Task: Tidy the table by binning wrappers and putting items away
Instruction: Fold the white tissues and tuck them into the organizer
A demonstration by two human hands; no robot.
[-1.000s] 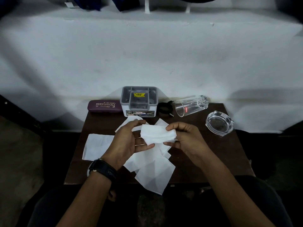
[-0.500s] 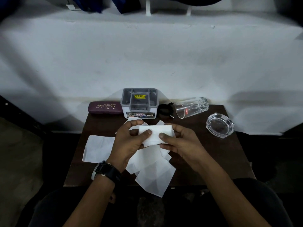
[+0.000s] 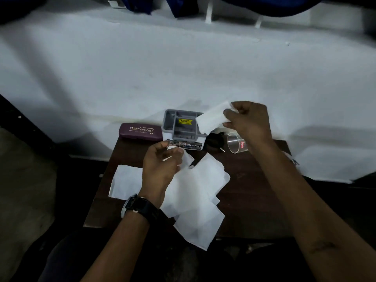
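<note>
My right hand (image 3: 248,121) pinches a folded white paper (image 3: 211,120) and holds it up over the right side of the grey compartment organiser (image 3: 179,127). My left hand (image 3: 160,165) hovers with loosely curled fingers over the pile of white papers (image 3: 197,190) on the dark wooden table (image 3: 250,200); whether it holds a sheet I cannot tell. One more white sheet (image 3: 126,182) lies flat at the table's left.
A maroon spectacle case (image 3: 140,131) lies at the back left beside the organiser. A small black object (image 3: 213,139) and a clear glass on its side (image 3: 236,142) sit at the back right, partly behind my right arm. White wall behind.
My right hand has lifted the folded paper up and away from my left hand to above the organiser. The left hand has let go of that paper. The view has moved closer.
</note>
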